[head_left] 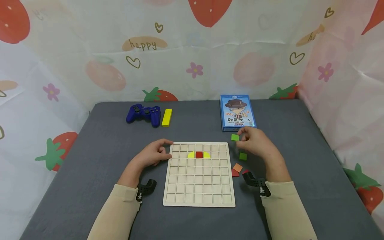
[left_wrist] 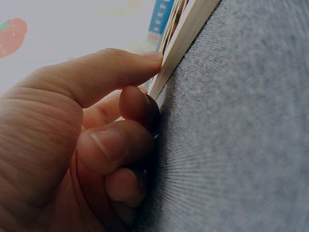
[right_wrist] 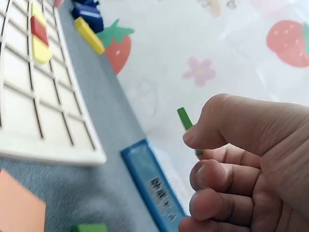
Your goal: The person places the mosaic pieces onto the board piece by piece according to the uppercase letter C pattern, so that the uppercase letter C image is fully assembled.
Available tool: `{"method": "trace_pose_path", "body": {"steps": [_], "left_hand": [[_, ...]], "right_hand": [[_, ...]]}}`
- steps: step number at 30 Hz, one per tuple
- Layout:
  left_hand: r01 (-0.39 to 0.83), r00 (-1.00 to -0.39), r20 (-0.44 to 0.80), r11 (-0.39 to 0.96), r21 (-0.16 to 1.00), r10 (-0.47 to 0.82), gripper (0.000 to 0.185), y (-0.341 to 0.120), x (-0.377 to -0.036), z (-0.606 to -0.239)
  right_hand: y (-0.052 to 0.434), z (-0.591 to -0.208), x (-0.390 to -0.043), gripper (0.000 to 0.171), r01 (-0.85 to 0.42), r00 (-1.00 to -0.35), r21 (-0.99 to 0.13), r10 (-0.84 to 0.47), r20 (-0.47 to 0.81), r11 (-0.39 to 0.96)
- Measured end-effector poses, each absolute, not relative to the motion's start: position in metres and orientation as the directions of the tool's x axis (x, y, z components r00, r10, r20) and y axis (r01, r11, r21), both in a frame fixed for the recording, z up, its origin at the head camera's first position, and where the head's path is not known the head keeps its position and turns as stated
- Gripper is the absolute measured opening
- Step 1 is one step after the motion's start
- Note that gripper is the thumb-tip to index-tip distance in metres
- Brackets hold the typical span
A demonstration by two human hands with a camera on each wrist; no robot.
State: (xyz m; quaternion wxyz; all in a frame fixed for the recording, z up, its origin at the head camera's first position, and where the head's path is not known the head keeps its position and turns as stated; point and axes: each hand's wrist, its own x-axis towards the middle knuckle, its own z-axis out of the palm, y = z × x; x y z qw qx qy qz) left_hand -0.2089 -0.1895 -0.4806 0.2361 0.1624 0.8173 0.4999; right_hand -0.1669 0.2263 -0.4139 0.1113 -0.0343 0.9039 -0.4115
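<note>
Far left on the grey table (head_left: pixel 90 160), toward the back edge, a blue game controller (head_left: pixel 143 114) lies with a yellow block (head_left: pixel 166 117) just beside it on its right.

Nearer the person, the left hand (head_left: pixel 153 154) rests on the cloth at the upper left corner of the wooden grid board (head_left: pixel 199 190). The left wrist view shows its thumb (left_wrist: pixel 111 72) laid against the board's edge (left_wrist: pixel 186 36) while the other fingers curl loosely under; it presses the board and holds nothing.

The board is a pale, square tray of small square cells. In its second row from the back sit three pieces in a line: a yellow quarter-round piece (head_left: pixel 191 154), a red square (head_left: pixel 199 154) and a second yellow quarter-round (head_left: pixel 206 154), the two curves arching away from the red one (together they read as a low dome).

Just off the board's right edge lie loose tiles: a green square on the table (head_left: pixel 243 156), an orange tile (head_left: pixel 238 167) and a dark red one (head_left: pixel 235 173) touching it.

Above these, the right hand (head_left: pixel 255 143) pinches a small green tile (head_left: pixel 235 137) between thumb and forefinger, lifted off the table just beyond the board's back right corner. In the right wrist view the tile (right_wrist: pixel 184 118) shows edge-on: thin, flat, bright green, half hidden by the thumb.

Behind the hand lies a blue card-game box (head_left: pixel 237 112), flat on the cloth.
</note>
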Motion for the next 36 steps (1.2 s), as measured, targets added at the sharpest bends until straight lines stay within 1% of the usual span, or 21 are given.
{"method": "trace_pose_path", "body": {"steps": [8,13,20,28,33,36], "left_hand": [[0.033,-0.834,-0.221,0.445,0.895,0.506,0.055,-0.190,-0.209,-0.480],[0.039,-0.833,-0.215,0.443,0.896,0.509,0.055,-0.189,-0.209,-0.481],[0.037,-0.836,-0.220,0.452,0.891,0.502,0.054,-0.189,-0.208,-0.480],[0.035,-0.836,-0.221,0.452,0.891,0.501,0.055,-0.189,-0.208,-0.478],[0.044,-0.837,-0.215,0.454,0.890,0.503,0.055,-0.190,-0.208,-0.479],[0.041,-0.837,-0.218,0.455,0.890,0.501,0.055,-0.189,-0.208,-0.478]], "right_hand": [[0.212,-0.393,-0.157,0.036,-0.032,-0.983,-0.756,-0.159,-0.096,0.654],[0.201,-0.381,-0.149,0.035,-0.075,-0.985,-0.736,-0.164,-0.050,0.673],[0.190,-0.367,-0.139,0.030,-0.166,-0.979,-0.721,-0.201,0.039,0.673],[0.169,-0.360,-0.128,0.027,-0.282,-0.953,-0.697,-0.274,0.127,0.659],[0.152,-0.359,-0.120,0.031,-0.318,-0.938,-0.681,-0.322,0.126,0.660],[0.143,-0.360,-0.117,0.030,-0.333,-0.929,-0.670,-0.352,0.114,0.663]]}}
